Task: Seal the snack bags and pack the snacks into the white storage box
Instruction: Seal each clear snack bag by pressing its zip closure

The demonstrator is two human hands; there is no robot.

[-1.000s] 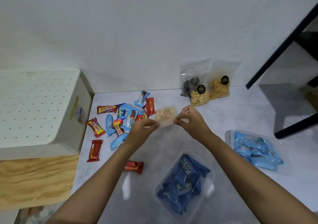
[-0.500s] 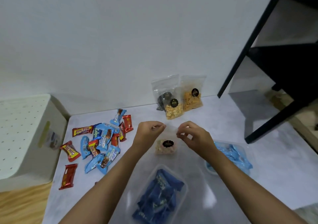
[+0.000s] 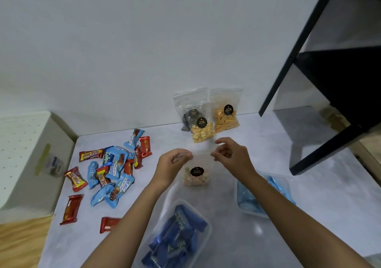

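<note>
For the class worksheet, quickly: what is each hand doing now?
Left hand: pinching the clear snack bag top.
Right hand: pinching the same bag's top.

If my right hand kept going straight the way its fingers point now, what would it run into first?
The right hand points left along the top edge of the clear snack bag it pinches. Going straight on, it would probably meet the left hand, which grips the same edge. Depth is hard to judge here.

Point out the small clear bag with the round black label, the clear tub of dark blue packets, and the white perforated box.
small clear bag with round black label (image 3: 196,172), head view, on its label
clear tub of dark blue packets (image 3: 208,229), head view, right rim
white perforated box (image 3: 22,154), head view, top panel
</note>
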